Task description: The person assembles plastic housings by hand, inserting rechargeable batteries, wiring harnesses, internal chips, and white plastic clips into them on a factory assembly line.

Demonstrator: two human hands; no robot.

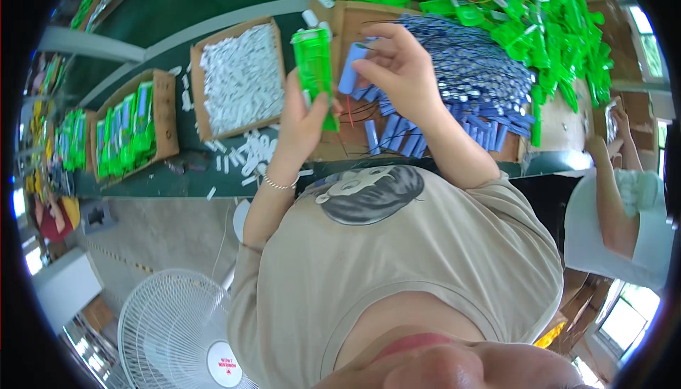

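The left hand (301,116) grips a green case (314,70) upright. The right hand (397,70) pinches a blue cell (352,68) just beside it, above a pile of cells (468,84).

Bright, even daylight fills the scene, and the windows (628,314) at the lower right and far left edges are blown out to white. Shadows on the counter (177,176) are soft and faint. The fisheye bends straight edges hard toward the black circular rim (strongest at the corners). The centre is sharp; the nearest part at the bottom edge blurs.
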